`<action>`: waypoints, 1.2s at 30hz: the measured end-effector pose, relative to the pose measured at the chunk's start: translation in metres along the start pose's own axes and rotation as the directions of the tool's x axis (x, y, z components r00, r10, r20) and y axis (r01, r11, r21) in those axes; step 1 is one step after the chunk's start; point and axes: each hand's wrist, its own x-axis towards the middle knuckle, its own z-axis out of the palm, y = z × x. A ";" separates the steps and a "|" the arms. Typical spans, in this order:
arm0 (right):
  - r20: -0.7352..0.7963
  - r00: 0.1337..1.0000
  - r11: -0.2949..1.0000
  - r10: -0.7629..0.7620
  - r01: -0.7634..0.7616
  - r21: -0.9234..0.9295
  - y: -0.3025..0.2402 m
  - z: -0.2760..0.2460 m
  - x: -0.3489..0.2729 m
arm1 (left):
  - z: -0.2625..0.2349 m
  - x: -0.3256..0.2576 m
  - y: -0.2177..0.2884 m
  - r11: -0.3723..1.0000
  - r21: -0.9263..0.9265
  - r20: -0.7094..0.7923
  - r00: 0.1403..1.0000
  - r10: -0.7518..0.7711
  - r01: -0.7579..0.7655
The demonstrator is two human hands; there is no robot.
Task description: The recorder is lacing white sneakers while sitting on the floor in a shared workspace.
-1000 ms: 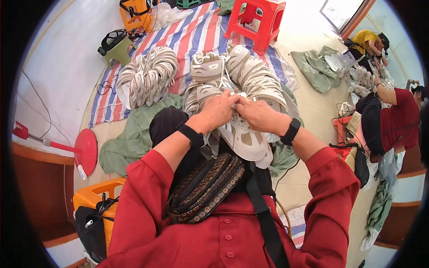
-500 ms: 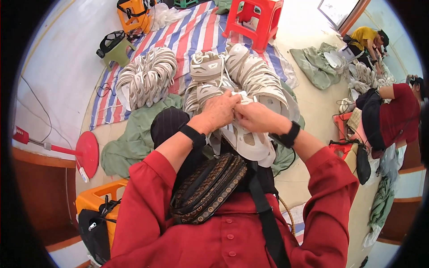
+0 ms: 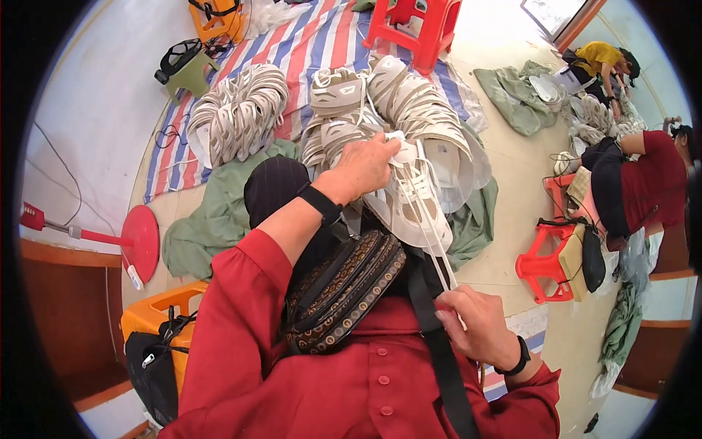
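Our left hand (image 3: 368, 167) pinches the tongue (image 3: 406, 150) of a pale shoe upper (image 3: 404, 214) lying between our grips, our right hand (image 3: 475, 325) closed on its taut laces (image 3: 443, 262); we judge it light, pliable, the laces slippery, best held at the tongue.

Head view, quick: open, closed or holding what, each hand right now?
Left hand: closed, holding the far end of the pale shoe upper.
Right hand: closed, holding the white laces taut.

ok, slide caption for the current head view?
Left hand grips the top of a pale shoe upper; right hand holds its laces taut toward the body.
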 end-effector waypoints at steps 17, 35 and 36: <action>-0.041 0.874 0.867 -0.483 0.472 -0.160 -0.037 0.050 0.102 | -0.004 -0.038 0.005 0.957 -0.285 0.094 0.993 0.075 -0.046; -0.235 0.952 0.975 -0.195 0.162 -0.152 0.085 0.059 0.152 | -0.124 -0.158 0.017 0.335 -0.851 0.495 0.829 0.260 0.404; -0.178 0.958 0.957 -0.226 0.185 -0.223 0.086 0.060 0.154 | -0.126 -0.166 0.020 0.286 -0.882 0.450 0.850 0.274 0.375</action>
